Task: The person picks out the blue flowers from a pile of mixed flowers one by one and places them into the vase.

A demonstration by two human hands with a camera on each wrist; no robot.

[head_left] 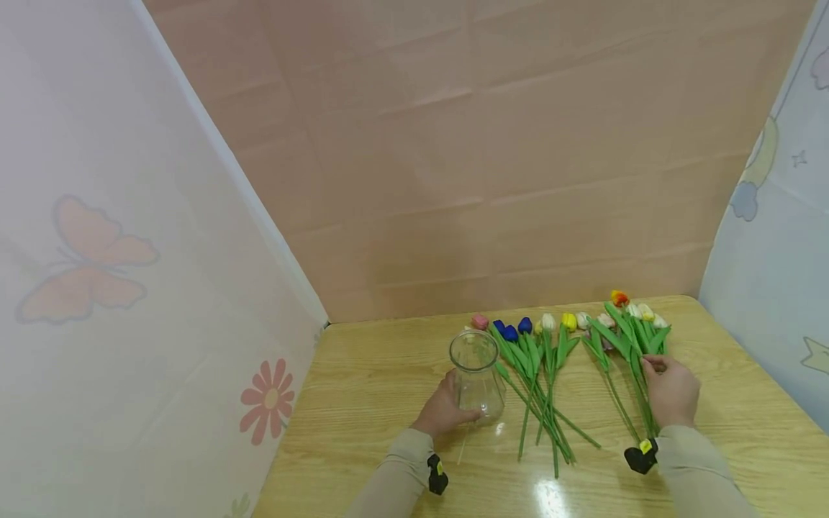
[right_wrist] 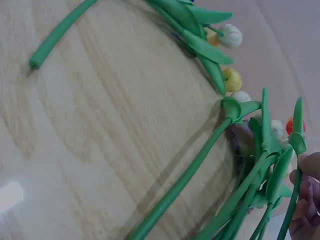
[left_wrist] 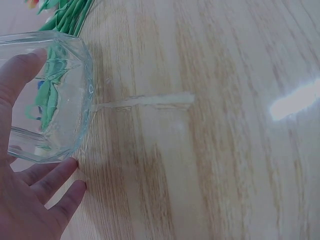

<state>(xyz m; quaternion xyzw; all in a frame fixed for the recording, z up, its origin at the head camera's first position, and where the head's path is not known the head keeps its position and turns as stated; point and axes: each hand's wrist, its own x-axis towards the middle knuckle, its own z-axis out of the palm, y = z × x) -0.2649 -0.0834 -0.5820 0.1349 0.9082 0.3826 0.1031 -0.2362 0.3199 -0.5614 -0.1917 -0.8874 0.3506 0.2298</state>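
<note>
Left hand (head_left: 444, 411) on glass vase (head_left: 477, 374), right hand (head_left: 671, 392) on tulip stems (head_left: 631, 360).
Vase upright on counter (head_left: 363, 388), left fingers curled around its base; right fingers pinch a stem in the right bunch.

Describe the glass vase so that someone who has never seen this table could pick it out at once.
On the wooden table, look left of the two bunches of artificial tulips. There the left hand holds the clear glass vase upright by its base. It is the only transparent, empty thing there, while everything beside it is green stems and coloured blooms.
</note>
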